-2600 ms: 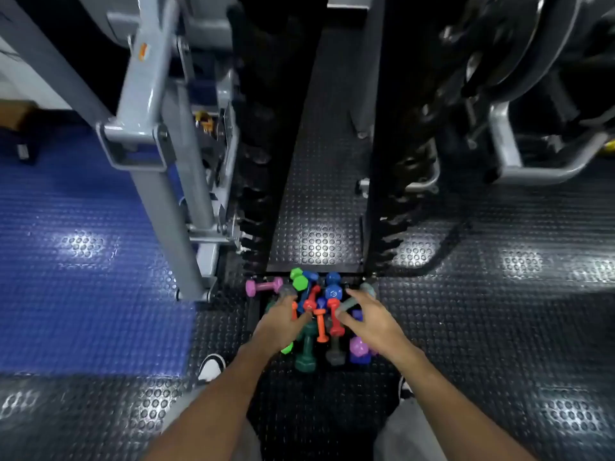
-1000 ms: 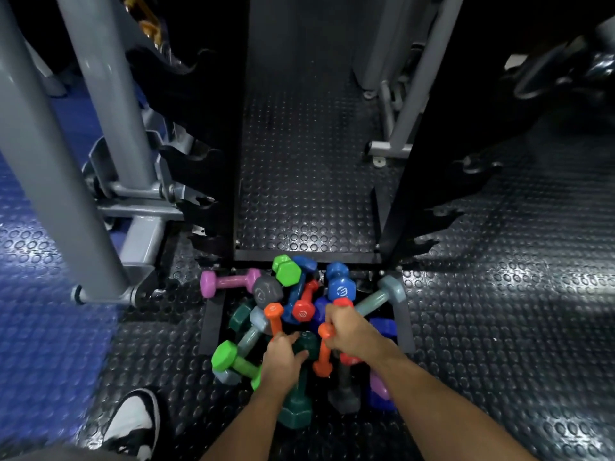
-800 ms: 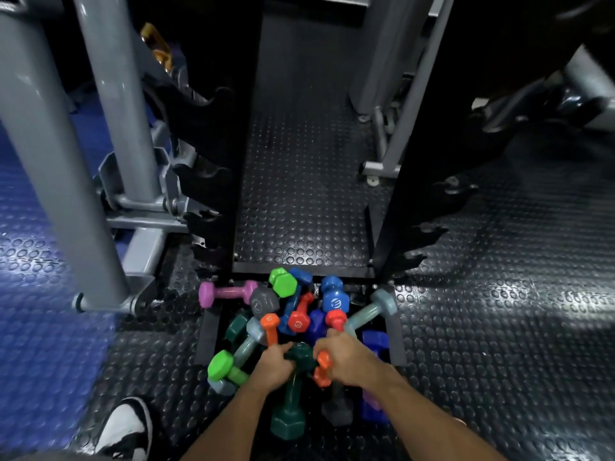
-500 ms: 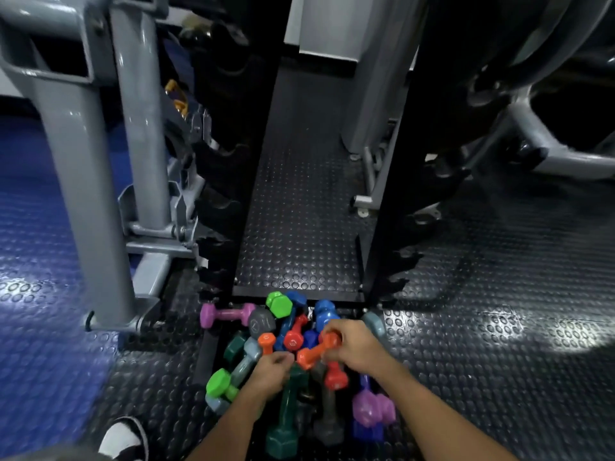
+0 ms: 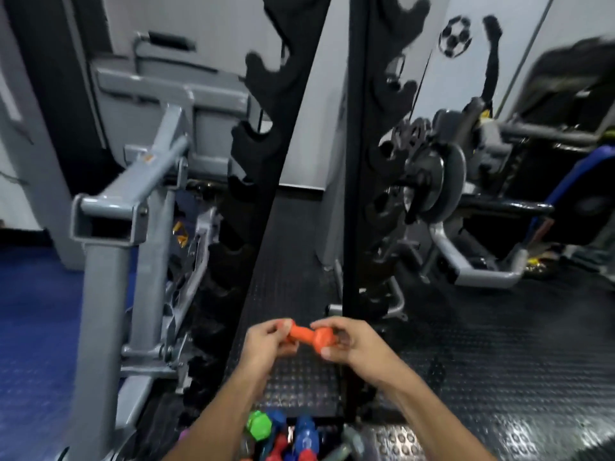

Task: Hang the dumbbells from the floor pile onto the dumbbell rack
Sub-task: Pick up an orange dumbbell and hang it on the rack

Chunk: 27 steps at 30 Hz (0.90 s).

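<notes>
Dumbbell in hand: one orange dumbbell (image 5: 307, 337), lower centre of frame, lying roughly level.
Floor pile (image 5: 293, 437): bottom centre; green, blue, red and grey heads visible, total uncountable, partly cut off.
Rack (image 5: 357, 181): two black uprights with hooked cradles, centre frame, open studded floor between them.
Left hand (image 5: 268, 344): fingers wrapped round dumbbell's left end.
Right hand (image 5: 349, 344): fingers pinching right head.

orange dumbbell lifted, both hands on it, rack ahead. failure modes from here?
1. Both hands pinch the orange dumbbell by its ends; a slip would likely drop it onto the pile below.
2. The dumbbell rack has staggered hooks on two uprights; seating only one end could leave it tilted.
</notes>
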Motion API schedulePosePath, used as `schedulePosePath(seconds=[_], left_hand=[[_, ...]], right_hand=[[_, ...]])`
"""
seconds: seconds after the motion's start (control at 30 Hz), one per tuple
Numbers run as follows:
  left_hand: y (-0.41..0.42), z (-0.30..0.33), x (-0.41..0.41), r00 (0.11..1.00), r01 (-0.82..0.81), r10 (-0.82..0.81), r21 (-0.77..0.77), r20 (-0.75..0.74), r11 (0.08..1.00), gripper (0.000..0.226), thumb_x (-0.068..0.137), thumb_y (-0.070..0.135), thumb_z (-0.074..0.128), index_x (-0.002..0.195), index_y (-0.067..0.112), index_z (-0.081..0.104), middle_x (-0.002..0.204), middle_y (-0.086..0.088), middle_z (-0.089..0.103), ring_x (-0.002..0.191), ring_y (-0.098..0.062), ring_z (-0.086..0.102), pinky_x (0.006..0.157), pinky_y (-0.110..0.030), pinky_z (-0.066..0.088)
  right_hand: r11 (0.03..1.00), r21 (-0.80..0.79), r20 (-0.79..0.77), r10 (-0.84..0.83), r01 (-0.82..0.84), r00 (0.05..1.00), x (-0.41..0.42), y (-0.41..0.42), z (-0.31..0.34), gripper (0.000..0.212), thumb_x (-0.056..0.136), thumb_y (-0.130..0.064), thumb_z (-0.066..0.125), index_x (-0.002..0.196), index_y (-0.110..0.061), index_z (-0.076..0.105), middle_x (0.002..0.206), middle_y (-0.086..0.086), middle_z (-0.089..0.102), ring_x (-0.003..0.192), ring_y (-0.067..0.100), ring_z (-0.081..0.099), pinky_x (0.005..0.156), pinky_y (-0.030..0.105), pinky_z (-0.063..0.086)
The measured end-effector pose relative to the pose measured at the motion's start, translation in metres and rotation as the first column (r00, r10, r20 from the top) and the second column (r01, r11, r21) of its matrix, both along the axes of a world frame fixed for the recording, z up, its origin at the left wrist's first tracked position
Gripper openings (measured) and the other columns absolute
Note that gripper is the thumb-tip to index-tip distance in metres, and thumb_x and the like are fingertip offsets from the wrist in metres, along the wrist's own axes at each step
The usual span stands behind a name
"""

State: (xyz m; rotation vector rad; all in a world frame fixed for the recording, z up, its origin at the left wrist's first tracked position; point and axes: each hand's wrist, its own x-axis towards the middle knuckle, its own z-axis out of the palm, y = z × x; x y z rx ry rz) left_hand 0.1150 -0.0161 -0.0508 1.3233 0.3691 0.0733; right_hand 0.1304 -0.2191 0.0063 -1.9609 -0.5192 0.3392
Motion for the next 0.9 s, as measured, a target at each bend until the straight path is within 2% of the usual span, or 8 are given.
schedulePosePath(seconds=[0.17,0.3,0.4,0.47,0.57,0.67,0.77,0.9], left_hand=[[-0.007,0.124,0.029,0.977,-0.027,0.009,0.079,0.214,0.996,0.017,0.095,0.014,0.071,0.099,-0.003,0.074,0.078,-0.016,0.070,0.067,-0.021,0.067,0.059,-0.027,0.061],[-0.018,0.202,0.044,0.949,-0.070,0.025,0.132,0.314,0.989,0.026,0.093,0.015,0.073,0.104,-0.009,0.072,0.078,-0.017,0.068,0.058,-0.017,0.063,0.052,-0.022,0.052],[-0.026,0.250,0.049,0.930,-0.061,0.000,0.153,0.367,0.986,0.023,0.097,0.016,0.069,0.103,-0.006,0.073,0.081,-0.020,0.069,0.063,-0.021,0.063,0.066,-0.034,0.056],[-0.033,0.279,0.049,0.911,-0.037,-0.026,0.146,0.412,0.989,0.022,0.100,0.016,0.064,0.105,-0.004,0.073,0.087,-0.019,0.070,0.070,-0.022,0.064,0.070,-0.034,0.058],[-0.041,0.322,0.052,0.901,0.010,-0.066,0.132,0.429,0.991,0.026,0.108,0.021,0.049,0.109,0.006,0.070,0.100,-0.015,0.073,0.086,-0.022,0.068,0.081,-0.037,0.061],[-0.044,0.354,0.061,0.905,-0.072,-0.044,0.254,0.423,0.965,0.031,0.106,0.015,0.043,0.134,0.008,0.058,0.117,-0.011,0.066,0.100,-0.023,0.064,0.086,-0.038,0.056],[-0.045,0.376,0.063,0.915,-0.122,-0.082,0.465,0.395,0.877,0.063,0.099,0.006,0.050,0.157,0.021,0.034,0.153,-0.011,0.046,0.136,-0.027,0.049,0.112,-0.041,0.044],[-0.053,0.392,0.058,0.897,0.000,-0.214,0.484,0.387,0.875,0.089,0.094,0.000,0.052,0.162,0.038,0.008,0.161,-0.009,0.036,0.137,-0.029,0.049,0.111,-0.047,0.047]], right_hand=[[0.994,0.104,0.197,-0.038,0.018,0.980,0.010,-0.010,0.110,0.039,0.074,-0.003,0.079,0.110,-0.015,0.070,0.101,0.005,0.072,0.091,0.016,0.068,0.086,0.034,0.056],[0.987,0.162,0.265,-0.041,-0.003,0.963,0.007,-0.014,0.178,0.037,0.076,-0.002,0.075,0.111,-0.008,0.063,0.102,0.005,0.074,0.090,0.013,0.066,0.080,0.024,0.053],[0.984,0.180,0.323,-0.076,0.018,0.943,0.006,-0.018,0.219,0.034,0.082,0.006,0.075,0.108,-0.013,0.064,0.104,0.006,0.076,0.095,0.019,0.071,0.085,0.034,0.058],[0.977,0.210,0.372,-0.111,0.033,0.921,0.005,-0.019,0.244,0.032,0.081,0.002,0.076,0.106,-0.015,0.065,0.106,0.013,0.075,0.095,0.023,0.070,0.090,0.043,0.057],[0.961,0.271,0.437,-0.183,0.065,0.881,0.003,-0.024,0.277,0.031,0.082,0.003,0.076,0.104,-0.015,0.065,0.106,0.013,0.075,0.094,0.024,0.070,0.090,0.045,0.055],[0.929,0.352,0.497,-0.287,0.112,0.819,-0.002,-0.028,0.306,0.030,0.084,-0.004,0.079,0.102,-0.024,0.065,0.105,0.008,0.075,0.100,0.030,0.071,0.094,0.052,0.056],[0.891,0.427,0.555,-0.392,0.152,0.733,-0.002,-0.026,0.334,0.030,0.085,-0.012,0.080,0.101,-0.031,0.063,0.104,0.003,0.074,0.100,0.027,0.072,0.092,0.053,0.058],[0.833,0.502,0.563,-0.518,0.231,0.644,0.012,-0.018,0.368,0.028,0.089,-0.018,0.078,0.108,-0.027,0.060,0.106,0.000,0.071,0.099,0.021,0.071,0.087,0.049,0.061]])
